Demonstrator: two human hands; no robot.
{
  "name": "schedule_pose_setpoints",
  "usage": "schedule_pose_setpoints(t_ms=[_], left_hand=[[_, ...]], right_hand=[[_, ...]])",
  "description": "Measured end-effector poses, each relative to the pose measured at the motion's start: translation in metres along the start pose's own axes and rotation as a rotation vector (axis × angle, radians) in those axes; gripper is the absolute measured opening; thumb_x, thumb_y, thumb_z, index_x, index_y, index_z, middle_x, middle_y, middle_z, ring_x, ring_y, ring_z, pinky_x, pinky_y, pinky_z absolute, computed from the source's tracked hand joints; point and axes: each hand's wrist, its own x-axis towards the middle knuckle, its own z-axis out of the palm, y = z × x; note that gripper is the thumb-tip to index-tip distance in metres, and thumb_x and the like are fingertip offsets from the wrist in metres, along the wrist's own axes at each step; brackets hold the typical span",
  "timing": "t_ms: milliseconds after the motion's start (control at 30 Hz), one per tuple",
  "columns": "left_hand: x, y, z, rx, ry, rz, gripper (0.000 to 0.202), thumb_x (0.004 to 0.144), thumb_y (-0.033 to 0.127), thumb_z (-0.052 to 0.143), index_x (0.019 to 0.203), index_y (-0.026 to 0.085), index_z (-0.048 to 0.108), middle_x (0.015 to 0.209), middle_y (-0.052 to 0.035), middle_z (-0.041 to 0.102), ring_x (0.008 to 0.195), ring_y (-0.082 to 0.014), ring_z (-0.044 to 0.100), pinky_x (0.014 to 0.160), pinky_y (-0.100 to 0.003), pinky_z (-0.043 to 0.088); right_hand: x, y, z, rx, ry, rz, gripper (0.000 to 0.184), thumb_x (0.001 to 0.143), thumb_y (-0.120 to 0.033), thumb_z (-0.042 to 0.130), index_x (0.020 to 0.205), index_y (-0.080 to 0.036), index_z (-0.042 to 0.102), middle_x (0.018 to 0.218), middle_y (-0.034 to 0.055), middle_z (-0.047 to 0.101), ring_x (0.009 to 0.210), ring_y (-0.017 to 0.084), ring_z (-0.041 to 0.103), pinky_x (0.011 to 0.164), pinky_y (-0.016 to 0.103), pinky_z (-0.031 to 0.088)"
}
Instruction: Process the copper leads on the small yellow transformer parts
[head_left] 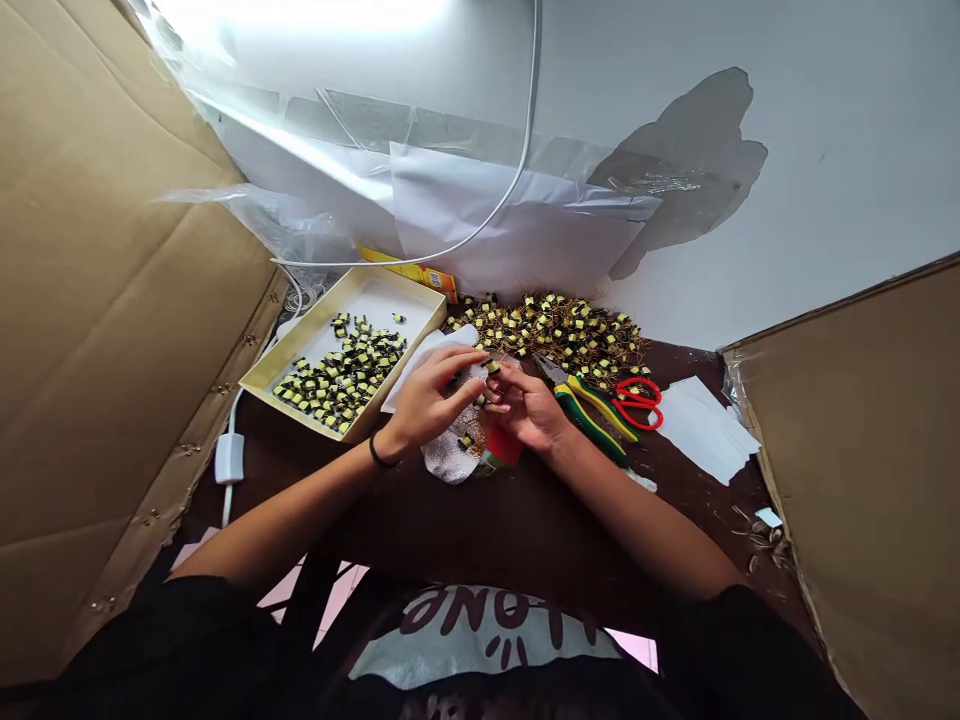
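Over the middle of the table, a small yellow-and-black coil transformer (492, 367) sits between the fingertips of both hands. My right hand (534, 408) pinches it from the right, its other fingers curled below. My left hand (439, 398) reaches in from the left, thumb and fingertips closing around the same part; its exact grip is partly hidden. Beneath the hands lies a crumpled, whitish wrapped pad (448, 463) with another small transformer (466, 442) and some copper-coloured wire on it. A red piece (504, 447) shows under my right hand.
Left stands a shallow box (351, 432) holding many transformers. Behind the hands is a pile of transformers with copper leads (570, 330). Green-and-yellow pliers (600, 415), red-handled scissors (637, 403) and white paper (705, 430) lie right. Cardboard walls (870, 450) flank the table.
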Motion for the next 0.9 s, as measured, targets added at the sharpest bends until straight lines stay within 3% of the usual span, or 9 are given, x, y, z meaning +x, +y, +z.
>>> schedule_pose_setpoints(t_ms=[200, 367, 533, 667, 900], left_hand=[[-0.001, -0.001, 0.010, -0.217, 0.048, -0.159, 0.022, 0.082, 0.033, 0.066, 0.093, 0.016, 0.074, 0.102, -0.0108, 0.072, 0.101, -0.0222, 0.064, 0.093, -0.035, 0.049], [-0.005, 0.001, 0.007, -0.283, 0.054, -0.265, 0.024, 0.080, 0.035, 0.068, 0.091, 0.015, 0.073, 0.099, -0.0094, 0.073, 0.096, -0.0212, 0.065, 0.090, -0.033, 0.049], [-0.005, 0.002, 0.003, -0.370, 0.020, -0.429, 0.035, 0.077, 0.044, 0.068, 0.092, 0.013, 0.072, 0.095, -0.0092, 0.073, 0.089, -0.0209, 0.065, 0.084, -0.031, 0.049], [-0.004, 0.002, 0.001, -0.375, -0.015, -0.483, 0.043, 0.074, 0.052, 0.069, 0.092, 0.013, 0.073, 0.096, -0.0090, 0.073, 0.091, -0.0217, 0.064, 0.085, -0.031, 0.048], [-0.004, 0.004, -0.002, -0.370, -0.064, -0.509, 0.047, 0.074, 0.056, 0.067, 0.090, 0.012, 0.074, 0.093, -0.0083, 0.073, 0.082, -0.0199, 0.064, 0.071, -0.026, 0.048]], right_hand=[[0.002, 0.018, -0.001, 0.000, 0.044, 0.048, 0.013, 0.068, -0.012, 0.065, 0.077, -0.017, 0.058, 0.055, -0.0060, 0.054, 0.047, 0.005, 0.046, 0.039, 0.012, 0.031], [0.002, 0.030, -0.002, -0.083, 0.022, 0.008, 0.019, 0.062, -0.015, 0.069, 0.076, -0.018, 0.056, 0.053, -0.0067, 0.055, 0.046, 0.005, 0.048, 0.040, 0.013, 0.035], [-0.001, 0.033, -0.001, -0.229, 0.039, -0.030, 0.021, 0.065, -0.031, 0.070, 0.069, -0.018, 0.054, 0.048, -0.0078, 0.049, 0.035, 0.003, 0.036, 0.031, 0.015, 0.017], [-0.004, 0.033, 0.002, -0.284, 0.100, -0.146, 0.026, 0.066, -0.037, 0.069, 0.063, -0.018, 0.051, 0.044, -0.0094, 0.043, 0.033, 0.002, 0.028, 0.033, 0.016, 0.016], [-0.004, 0.021, 0.001, -0.425, 0.157, -0.454, 0.026, 0.070, -0.040, 0.067, 0.065, -0.018, 0.055, 0.048, -0.0073, 0.046, 0.041, 0.004, 0.034, 0.041, 0.019, 0.024]])
